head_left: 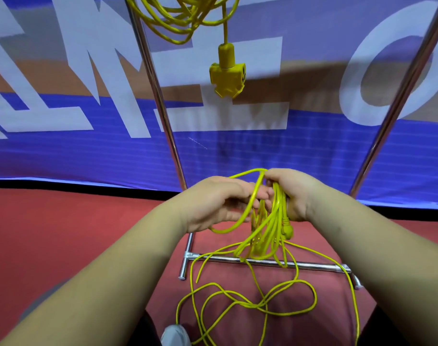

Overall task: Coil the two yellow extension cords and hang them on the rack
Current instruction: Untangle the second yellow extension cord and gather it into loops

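loose cord [250, 303] is trailing over floor [63, 233] and rack bar [312, 265] | right hand [295, 196] is gripping its gathered loops; left hand [220, 201] is pinching one strand | hung cord [178, 18] is dangling between rack posts [163, 108], socket block [227, 73] hanging free

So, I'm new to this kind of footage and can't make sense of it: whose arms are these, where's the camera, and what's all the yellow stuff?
No machine here: the camera sits on a person's head, looking down at their own bare arms. The right hand grips a bundle of loops of a yellow extension cord; the left hand holds one more loop of it. The rest of that cord lies loose on the red floor, across the rack's base bar. Up top, another yellow cord already hangs coiled, its socket block dangling between the chrome rack poles.
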### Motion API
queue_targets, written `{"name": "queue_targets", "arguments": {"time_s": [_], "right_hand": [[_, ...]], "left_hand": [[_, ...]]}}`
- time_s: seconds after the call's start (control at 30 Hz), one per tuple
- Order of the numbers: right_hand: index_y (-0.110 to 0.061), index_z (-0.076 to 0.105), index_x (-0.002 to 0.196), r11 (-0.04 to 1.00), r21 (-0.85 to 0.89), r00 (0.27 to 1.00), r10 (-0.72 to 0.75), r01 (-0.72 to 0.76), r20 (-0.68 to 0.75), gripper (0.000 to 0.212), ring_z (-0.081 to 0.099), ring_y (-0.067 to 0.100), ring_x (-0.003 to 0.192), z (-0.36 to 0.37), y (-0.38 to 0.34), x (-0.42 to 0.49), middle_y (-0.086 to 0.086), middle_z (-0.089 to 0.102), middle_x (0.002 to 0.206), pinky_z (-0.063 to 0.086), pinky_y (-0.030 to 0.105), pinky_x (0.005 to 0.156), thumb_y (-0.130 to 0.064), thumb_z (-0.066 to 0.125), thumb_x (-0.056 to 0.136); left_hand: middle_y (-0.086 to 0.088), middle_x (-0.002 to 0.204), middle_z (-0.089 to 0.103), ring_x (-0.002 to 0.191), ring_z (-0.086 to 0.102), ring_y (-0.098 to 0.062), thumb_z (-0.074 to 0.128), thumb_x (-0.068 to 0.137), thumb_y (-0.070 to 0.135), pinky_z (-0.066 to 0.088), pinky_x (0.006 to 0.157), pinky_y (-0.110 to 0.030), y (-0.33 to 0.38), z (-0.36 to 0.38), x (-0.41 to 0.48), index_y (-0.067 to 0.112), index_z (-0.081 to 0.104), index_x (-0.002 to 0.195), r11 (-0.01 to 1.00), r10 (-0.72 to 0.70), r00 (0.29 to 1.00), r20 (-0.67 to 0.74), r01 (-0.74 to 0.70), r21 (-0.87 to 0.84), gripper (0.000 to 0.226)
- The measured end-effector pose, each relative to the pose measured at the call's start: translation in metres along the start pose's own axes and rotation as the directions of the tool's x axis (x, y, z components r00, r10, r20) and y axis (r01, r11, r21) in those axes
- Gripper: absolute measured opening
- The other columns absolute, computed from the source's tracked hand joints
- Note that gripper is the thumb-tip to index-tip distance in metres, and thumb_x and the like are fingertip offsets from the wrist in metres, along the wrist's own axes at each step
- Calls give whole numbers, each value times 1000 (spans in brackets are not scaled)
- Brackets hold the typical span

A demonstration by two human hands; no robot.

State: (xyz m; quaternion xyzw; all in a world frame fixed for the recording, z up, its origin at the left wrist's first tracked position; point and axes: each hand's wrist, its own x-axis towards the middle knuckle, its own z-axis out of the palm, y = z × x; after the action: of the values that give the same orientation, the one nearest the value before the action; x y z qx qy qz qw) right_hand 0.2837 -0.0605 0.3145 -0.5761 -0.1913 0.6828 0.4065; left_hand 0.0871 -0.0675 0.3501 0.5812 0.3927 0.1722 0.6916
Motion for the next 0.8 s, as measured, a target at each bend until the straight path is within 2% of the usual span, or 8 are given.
{"name": "queue_targets", "arguments": {"time_s": [0.1, 0.17, 0.23, 0.37, 0.47, 0.57, 0.7, 0.8], "right_hand": [[-15, 52, 80, 989, -110, 991, -85, 96, 101, 19, 40, 11, 41, -1, -5, -1, 1, 49, 58, 46, 26, 50, -18, 54, 98], [-12, 54, 77, 972, -192, 983, -105, 134, 153, 19, 34, 10, 41, 1, -5, -4, 1, 48, 61, 43, 26, 48, -13, 52, 96], [-11, 54, 77, 962, -237, 979, -93, 136, 182, 19, 32, 10, 40, 2, -5, -7, 0, 48, 59, 41, 26, 46, -12, 51, 95], [-17, 48, 77, 979, -182, 957, -33, 89, 290, 20, 28, 7, 37, 5, -12, -14, -4, 49, 60, 33, 23, 45, -13, 49, 96], [-16, 46, 74, 989, -124, 924, -27, 80, 381, 25, 26, 4, 34, 9, -16, -23, -4, 47, 61, 31, 21, 40, -11, 46, 98], [-13, 47, 75, 965, -211, 908, -54, 154, 416, 27, 25, 5, 33, 12, -14, -28, -6, 47, 49, 25, 23, 43, -12, 43, 102], [-13, 61, 81, 934, -280, 928, -117, 224, 353, 36, 33, 10, 37, 10, -10, -23, 1, 58, 59, 37, 24, 42, -39, 58, 105], [-15, 63, 84, 915, -342, 967, -148, 214, 208, 38, 53, 17, 44, 8, -10, -21, 6, 69, 69, 43, 24, 43, -50, 65, 99]], "left_hand": [[-13, 105, 79, 95, 74, -18, 58, 99, 14, 59, 94, -32, -3, -13, 2, 9, 81, 106, 966, -35, 990, -134, 68, 249, 25], [-5, 98, 80, 90, 74, -15, 66, 95, 17, 59, 84, -27, -11, -30, 10, 15, 80, 102, 871, 102, 947, -304, 63, 487, 16], [4, 103, 79, 97, 74, -8, 73, 94, 16, 58, 91, -27, -21, -41, 19, 24, 77, 113, 779, 181, 944, -278, 35, 626, 21], [1, 136, 68, 120, 68, -12, 74, 94, 9, 54, 106, -33, -39, -34, 37, 20, 59, 143, 709, 97, 986, -138, 29, 705, 53], [0, 110, 76, 103, 70, -17, 74, 93, 28, 56, 93, -38, -41, -26, 48, 22, 72, 118, 474, 107, 987, -122, 58, 879, 26], [-4, 109, 75, 102, 69, -22, 68, 98, 23, 54, 86, -34, -38, -30, 54, 19, 73, 111, 332, 117, 983, -140, 94, 939, 14], [-11, 96, 68, 82, 65, -30, 61, 102, 20, 53, 71, -38, -20, -48, 57, 18, 53, 91, 226, 287, 916, -280, 220, 949, 14], [-2, 88, 69, 86, 69, -24, 66, 100, 36, 54, 74, -35, 3, -59, 51, 20, 64, 96, 232, 357, 885, -300, 227, 946, 16]]}}
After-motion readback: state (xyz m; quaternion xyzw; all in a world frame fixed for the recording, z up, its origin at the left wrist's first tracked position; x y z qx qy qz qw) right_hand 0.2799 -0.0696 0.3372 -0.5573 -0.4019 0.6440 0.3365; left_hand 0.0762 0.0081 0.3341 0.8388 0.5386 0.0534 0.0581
